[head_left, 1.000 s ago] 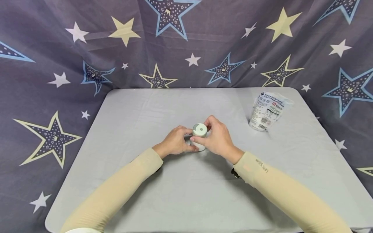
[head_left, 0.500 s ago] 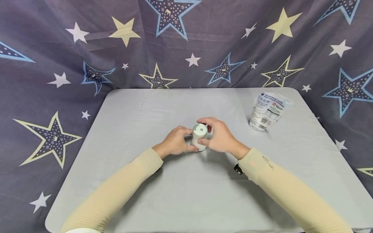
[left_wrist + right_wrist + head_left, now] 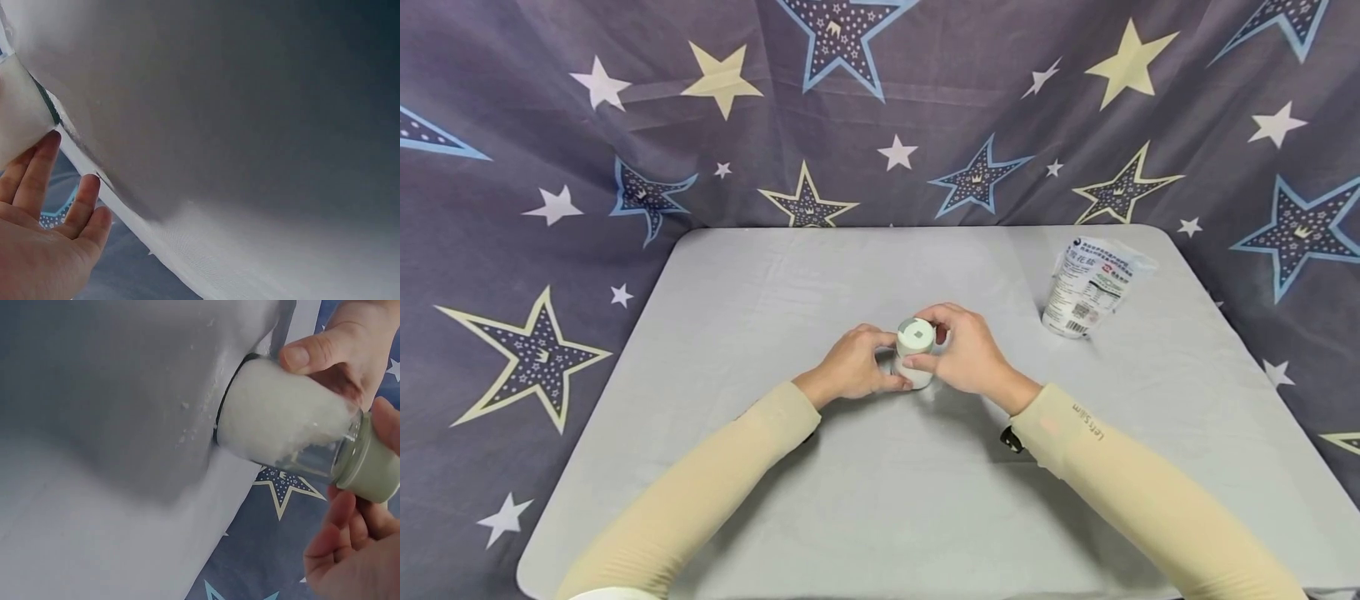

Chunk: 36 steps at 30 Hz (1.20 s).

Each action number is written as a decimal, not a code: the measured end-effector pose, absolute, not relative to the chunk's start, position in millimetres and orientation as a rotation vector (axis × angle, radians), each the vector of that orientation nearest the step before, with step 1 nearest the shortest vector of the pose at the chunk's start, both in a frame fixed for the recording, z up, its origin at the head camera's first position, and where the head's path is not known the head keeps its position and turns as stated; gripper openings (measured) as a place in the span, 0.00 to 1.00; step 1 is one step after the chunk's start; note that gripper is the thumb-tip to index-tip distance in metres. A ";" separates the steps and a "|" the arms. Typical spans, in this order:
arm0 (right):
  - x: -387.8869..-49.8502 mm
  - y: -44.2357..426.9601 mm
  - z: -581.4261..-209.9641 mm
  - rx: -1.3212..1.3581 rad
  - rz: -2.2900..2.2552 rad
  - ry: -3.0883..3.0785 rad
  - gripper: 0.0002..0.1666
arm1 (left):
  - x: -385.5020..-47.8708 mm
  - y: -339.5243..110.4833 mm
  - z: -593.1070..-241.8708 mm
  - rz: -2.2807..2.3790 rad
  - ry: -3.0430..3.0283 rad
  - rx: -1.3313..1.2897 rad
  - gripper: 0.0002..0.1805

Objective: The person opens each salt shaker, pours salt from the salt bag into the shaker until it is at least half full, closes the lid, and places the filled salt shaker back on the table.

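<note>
A clear glass jar of white granules stands upright mid-table, capped by a pale green lid. My left hand grips the jar's glass body from the left, its thumb pressed on the near side. From the right, my right hand pinches the lid between thumb and fingers. The right wrist view shows the lid seated on the jar's neck and a space above the granules. At the left edge of the left wrist view, the jar shows only in part, beside my left fingers.
A printed salt pouch with a clear top stands at the back right of the grey cloth-covered table. A few white grains lie on the cloth near the jar. Behind hangs a star-patterned curtain.
My right hand first shifted back to the right around the lid, its thumb drawing away from the left side. Since then the thumb has edged slightly left again. My left hand has stayed still.
</note>
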State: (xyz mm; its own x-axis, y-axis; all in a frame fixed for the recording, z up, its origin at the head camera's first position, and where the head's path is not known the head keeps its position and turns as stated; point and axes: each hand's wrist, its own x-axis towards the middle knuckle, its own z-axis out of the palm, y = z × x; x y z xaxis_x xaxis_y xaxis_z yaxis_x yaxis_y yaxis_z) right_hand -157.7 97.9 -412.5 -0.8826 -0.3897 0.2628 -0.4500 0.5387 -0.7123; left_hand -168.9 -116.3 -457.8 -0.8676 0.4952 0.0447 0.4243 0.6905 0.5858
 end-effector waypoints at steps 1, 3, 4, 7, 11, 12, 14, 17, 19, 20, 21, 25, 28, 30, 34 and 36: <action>-157.0 97.0 -412.8 0.718 1.281 -2.689 0.27 | -168.8 -116.2 -457.9 0.921 2.782 0.757 0.33; -155.2 94.9 -413.3 0.676 1.286 -2.687 0.27 | -168.5 -116.1 -458.0 0.926 2.782 0.756 0.33; -154.3 93.8 -413.7 0.652 1.291 -2.687 0.27 | -168.4 -116.0 -458.1 0.927 2.781 0.755 0.33; -151.4 90.3 -414.9 0.582 1.279 -2.693 0.28 | -167.9 -115.7 -458.2 0.927 2.781 0.747 0.32; -148.5 86.7 -419.5 0.519 1.229 -2.688 0.33 | -167.4 -115.2 -458.4 0.915 2.783 0.740 0.31; -148.3 85.9 -421.0 0.507 1.217 -2.685 0.34 | -167.2 -114.9 -458.2 0.912 2.782 0.740 0.31; -147.5 84.5 -422.8 0.489 1.207 -2.681 0.36 | -167.0 -114.6 -458.0 0.904 2.781 0.740 0.31; -146.9 83.4 -423.8 0.474 1.207 -2.687 0.37 | -166.5 -114.5 -457.5 0.902 2.777 0.742 0.31; -146.7 84.3 -423.6 0.480 1.213 -2.699 0.37 | -166.4 -114.6 -457.3 0.905 2.774 0.740 0.31; -146.6 85.4 -423.3 0.489 1.220 -2.700 0.37 | -166.4 -114.6 -457.2 0.907 2.774 0.739 0.30; -147.0 86.8 -423.3 0.498 1.233 -2.700 0.38 | -166.5 -114.5 -457.4 0.908 2.774 0.739 0.31; -149.9 95.2 -421.7 0.599 1.310 -2.668 0.39 | -167.1 -114.1 -457.7 0.899 2.777 0.734 0.32; -154.3 101.7 -419.2 0.741 1.352 -2.627 0.41 | -167.7 -114.1 -457.8 0.896 2.780 0.743 0.34; -157.5 105.1 -416.8 0.839 1.372 -2.605 0.42 | -167.9 -114.4 -457.8 0.896 2.787 0.756 0.34; -162.1 108.3 -412.2 0.960 1.391 -2.609 0.42 | -167.7 -115.0 -457.3 0.896 2.798 0.762 0.32; -163.3 108.6 -410.5 0.970 1.395 -2.632 0.40 | -167.8 -114.9 -456.5 0.892 2.796 0.759 0.32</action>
